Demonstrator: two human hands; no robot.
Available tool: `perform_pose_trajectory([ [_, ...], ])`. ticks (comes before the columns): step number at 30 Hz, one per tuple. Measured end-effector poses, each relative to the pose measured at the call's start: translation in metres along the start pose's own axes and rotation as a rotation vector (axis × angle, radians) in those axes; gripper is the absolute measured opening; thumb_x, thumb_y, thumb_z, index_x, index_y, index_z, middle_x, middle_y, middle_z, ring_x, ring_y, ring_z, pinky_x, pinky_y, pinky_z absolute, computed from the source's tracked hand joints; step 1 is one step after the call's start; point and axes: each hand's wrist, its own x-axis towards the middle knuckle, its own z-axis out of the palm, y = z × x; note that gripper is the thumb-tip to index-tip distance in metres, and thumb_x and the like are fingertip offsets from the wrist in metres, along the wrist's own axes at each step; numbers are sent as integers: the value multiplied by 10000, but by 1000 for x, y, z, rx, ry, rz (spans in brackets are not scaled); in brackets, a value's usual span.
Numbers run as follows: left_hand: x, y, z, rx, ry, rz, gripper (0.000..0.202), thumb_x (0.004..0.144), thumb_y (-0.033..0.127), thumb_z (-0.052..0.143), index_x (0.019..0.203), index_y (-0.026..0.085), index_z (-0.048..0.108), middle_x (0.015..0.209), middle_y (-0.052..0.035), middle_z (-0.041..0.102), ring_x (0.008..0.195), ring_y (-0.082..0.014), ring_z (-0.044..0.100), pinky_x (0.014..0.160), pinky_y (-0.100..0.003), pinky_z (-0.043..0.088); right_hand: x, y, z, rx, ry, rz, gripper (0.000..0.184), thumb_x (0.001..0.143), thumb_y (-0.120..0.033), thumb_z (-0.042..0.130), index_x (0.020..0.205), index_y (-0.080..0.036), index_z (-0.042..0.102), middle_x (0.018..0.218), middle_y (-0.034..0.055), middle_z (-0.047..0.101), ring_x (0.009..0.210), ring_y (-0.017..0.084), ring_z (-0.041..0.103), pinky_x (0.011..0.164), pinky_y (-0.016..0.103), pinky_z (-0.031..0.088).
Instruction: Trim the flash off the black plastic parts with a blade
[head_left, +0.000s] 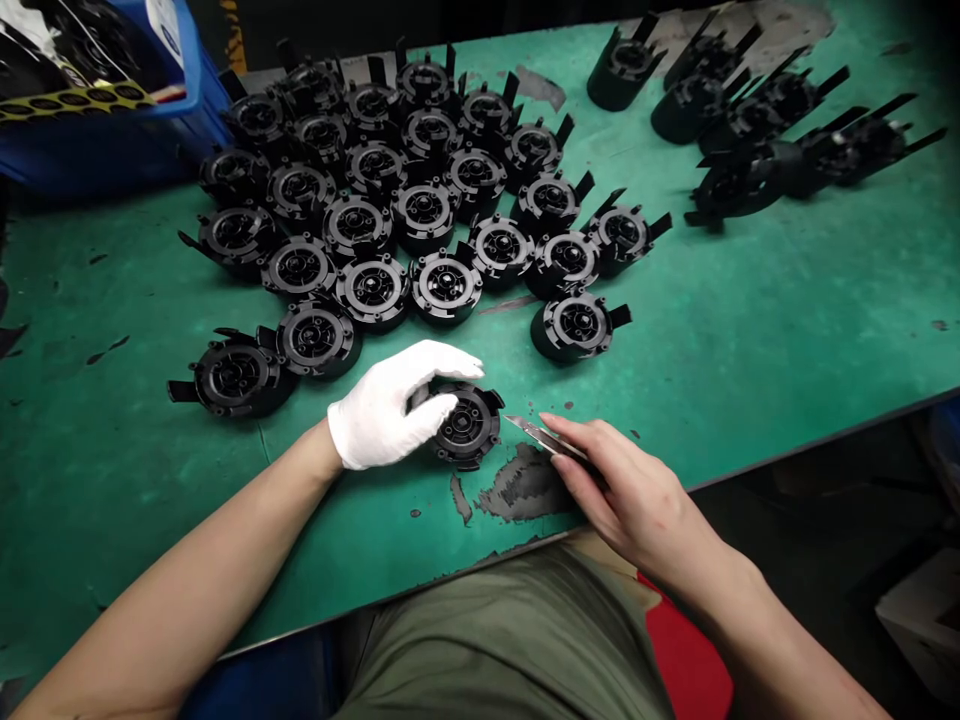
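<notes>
As the white-gloved left hand [390, 412] clamped a round black plastic housing [471, 428] steady on the green desk [750, 330], the right hand [636, 498] pinched a slim metal blade [527, 428] alongside.

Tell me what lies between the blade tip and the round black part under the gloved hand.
Only a short strip of bare green mat, seen in the head view, between the blade in the right hand and the round black part.
</notes>
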Motion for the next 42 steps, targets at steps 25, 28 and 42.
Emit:
perform_pose_trajectory([
  [25,3,-4,8,-131,109,-63,320,1118,114,462,1276,164,736,1232,-105,793,1061,-153,793,1036,-311,660,6,2,3,-27,-41,-16,481,1117,-200,570,1592,-229,502,1064,65,684,879,196,700,765,333,582],
  [28,3,-5,8,-130,103,-48,347,1109,95,445,1291,167,733,1255,-113,789,1050,-160,797,1023,-332,669,4,3,4,-26,-48,-4,482,1118,-216,575,1594,-235,507,1080,70,694,914,204,716,764,330,587],
  [42,1,-3,6,-164,74,-116,303,1114,189,498,1303,189,735,1281,-102,786,1067,-190,791,1023,-369,667,1,4,8,-20,-52,8,494,1117,-220,573,1605,-241,495,1113,81,710,925,214,732,767,339,604],
])
